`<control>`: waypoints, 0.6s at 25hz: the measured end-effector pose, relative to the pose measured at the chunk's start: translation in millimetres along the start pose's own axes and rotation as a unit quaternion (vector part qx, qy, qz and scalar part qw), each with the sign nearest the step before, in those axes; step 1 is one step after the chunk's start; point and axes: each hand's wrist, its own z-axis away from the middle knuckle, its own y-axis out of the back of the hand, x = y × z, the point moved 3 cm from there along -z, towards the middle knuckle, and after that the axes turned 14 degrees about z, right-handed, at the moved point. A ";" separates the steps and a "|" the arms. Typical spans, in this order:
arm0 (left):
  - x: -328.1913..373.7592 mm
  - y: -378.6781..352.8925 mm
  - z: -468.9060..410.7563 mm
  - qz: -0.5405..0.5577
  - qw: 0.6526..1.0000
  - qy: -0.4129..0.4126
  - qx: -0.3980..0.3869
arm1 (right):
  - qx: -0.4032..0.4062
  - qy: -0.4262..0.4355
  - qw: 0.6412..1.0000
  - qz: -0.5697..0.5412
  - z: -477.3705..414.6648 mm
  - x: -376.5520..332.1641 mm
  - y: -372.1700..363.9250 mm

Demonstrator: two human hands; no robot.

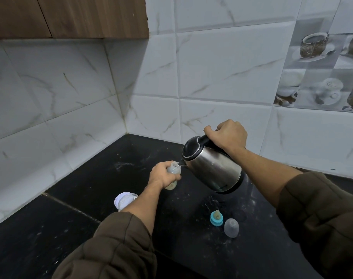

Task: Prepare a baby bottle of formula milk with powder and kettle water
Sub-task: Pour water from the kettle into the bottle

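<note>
Kettle (pixel 214 170) is gripped by its handle in the right hand (pixel 227 135) and tipped, spout at nine o'clock, just over the open mouth of the bottle (pixel 174 168) clasped by the left hand (pixel 161 175)

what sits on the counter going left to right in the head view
white jar → baby bottle → teal teat ring → clear cap; the kettle, held above the last two, is left out

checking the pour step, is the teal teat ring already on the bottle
No, the teal teat ring lies on the counter beside the clear cap, apart from the open bottle in the left hand.
</note>
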 end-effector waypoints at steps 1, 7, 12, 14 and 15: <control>0.0 -0.5 -0.2 0.000 1.000 -0.001 -0.001 | 0.000 0.000 1.000 0.000 0.0 0.5 -0.3; -0.3 -3.5 -1.2 -0.002 1.000 0.000 -0.004 | 0.000 -0.001 1.000 0.000 0.1 3.5 -1.7; -1.9 -5.5 -2.0 -0.001 1.000 0.004 -0.004 | 0.001 0.000 1.000 0.004 0.3 4.4 -1.6; -2.2 -5.8 -2.2 0.000 1.000 0.003 -0.005 | 0.003 0.001 1.000 0.002 0.3 4.3 -1.5; -2.5 -6.0 -2.6 0.002 1.000 0.004 -0.004 | 0.003 0.002 1.000 0.001 0.1 4.3 -1.5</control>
